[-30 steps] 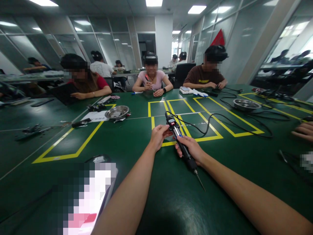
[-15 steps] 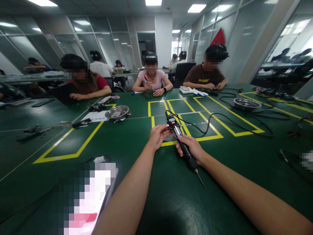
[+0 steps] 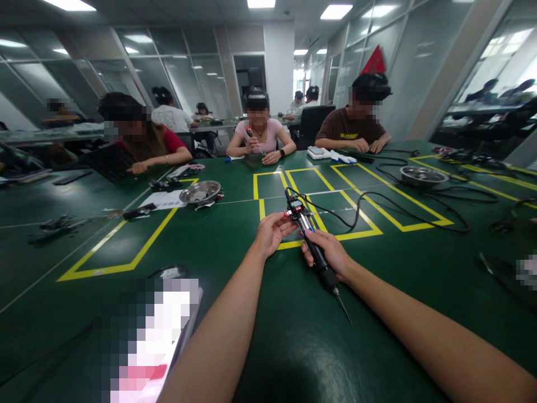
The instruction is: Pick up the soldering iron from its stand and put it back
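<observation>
The bit (image 3: pixel 343 307) is pointing nearest, possibly scratching the green table (image 3: pixel 293 336) if the right hand (image 3: pixel 331 252), wrapping the electric screwdriver (image 3: pixel 326 273) above it, is dipping; the left hand (image 3: pixel 269 234) is holding its fingers narrow beside the far end, grip unclear, while the looping cable (image 3: pixel 357 212) could be tugging.

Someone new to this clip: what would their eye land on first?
Probably the corded electric screwdriver at the center, gripped by the right hand with its thin bit pointing back toward the wearer, the left hand at its cord end. Next, the yellow tape outlines on the green table beyond the hands, and the bright pixelated patch at the lower left.
</observation>
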A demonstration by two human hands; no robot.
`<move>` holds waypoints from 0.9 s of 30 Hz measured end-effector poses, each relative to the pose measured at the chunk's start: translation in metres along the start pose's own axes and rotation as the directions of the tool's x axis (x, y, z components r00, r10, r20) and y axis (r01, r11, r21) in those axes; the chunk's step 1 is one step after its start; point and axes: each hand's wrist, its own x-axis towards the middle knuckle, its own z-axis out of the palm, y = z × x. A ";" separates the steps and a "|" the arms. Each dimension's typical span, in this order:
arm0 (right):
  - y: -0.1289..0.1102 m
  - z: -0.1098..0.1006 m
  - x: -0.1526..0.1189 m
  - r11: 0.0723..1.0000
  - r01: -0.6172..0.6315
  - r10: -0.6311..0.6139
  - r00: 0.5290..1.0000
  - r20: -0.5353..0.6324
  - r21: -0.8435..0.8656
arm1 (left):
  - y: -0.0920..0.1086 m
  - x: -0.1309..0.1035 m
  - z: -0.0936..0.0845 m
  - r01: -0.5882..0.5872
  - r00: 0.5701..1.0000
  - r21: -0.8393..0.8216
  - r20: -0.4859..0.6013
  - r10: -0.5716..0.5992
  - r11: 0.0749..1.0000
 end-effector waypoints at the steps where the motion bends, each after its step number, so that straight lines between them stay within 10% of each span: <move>1: 0.000 0.000 0.000 1.000 0.003 -0.003 1.000 -0.001 -0.006 | 0.000 0.000 0.001 -0.005 1.000 0.005 -0.001 0.005 1.000; 27: -0.002 0.000 -0.002 1.000 0.005 -0.005 1.000 0.017 -0.031 | 0.004 -0.001 0.002 -0.011 1.000 0.151 -0.007 0.012 0.988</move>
